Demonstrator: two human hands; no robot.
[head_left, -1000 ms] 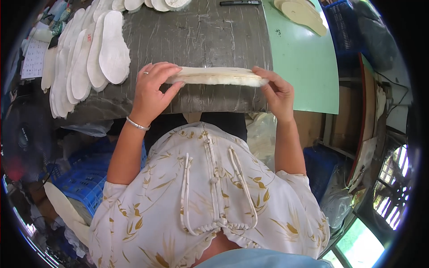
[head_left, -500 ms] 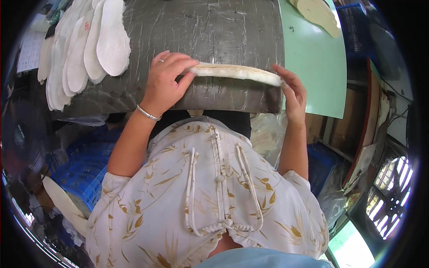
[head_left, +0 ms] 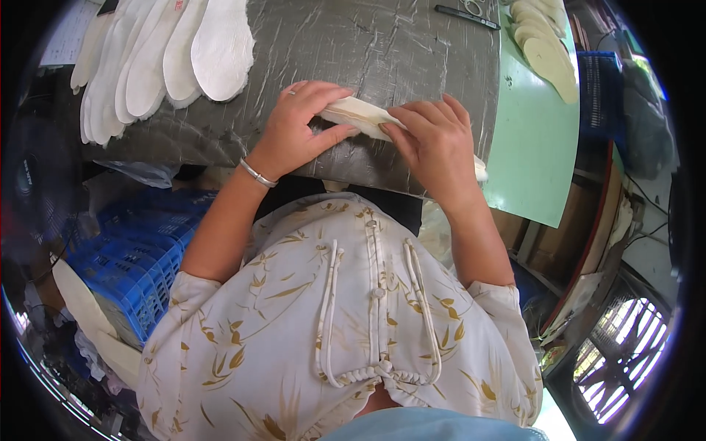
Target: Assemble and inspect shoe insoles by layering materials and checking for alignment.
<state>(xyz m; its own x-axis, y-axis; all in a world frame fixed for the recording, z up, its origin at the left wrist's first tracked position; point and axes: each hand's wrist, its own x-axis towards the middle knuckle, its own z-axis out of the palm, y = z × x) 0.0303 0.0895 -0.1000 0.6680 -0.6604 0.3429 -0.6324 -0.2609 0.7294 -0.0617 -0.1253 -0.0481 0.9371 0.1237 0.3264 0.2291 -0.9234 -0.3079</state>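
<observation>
Between my hands is a cream insole (head_left: 362,112) with a fluffy white edge, turned on its side above the dark work surface. My left hand (head_left: 300,126) pinches one end between thumb and fingers. My right hand (head_left: 435,140) grips it near the middle, fingers over the top and thumb below. The far end of the insole comes out beyond my right wrist. Several white fleecy insoles (head_left: 222,55) lie overlapped in a row at the left of the surface.
The dark plastic-covered table (head_left: 323,44) adjoins a pale green board (head_left: 533,154) on the right. Cream insole pieces (head_left: 544,55) lie on that board. A black pen (head_left: 467,16) is at the back. Blue crates (head_left: 158,250) stand below at the left, near a fan (head_left: 29,176).
My right hand has moved left from the insole's end to near its middle. The insole is now tilted down to the right. The view has shifted somewhat.
</observation>
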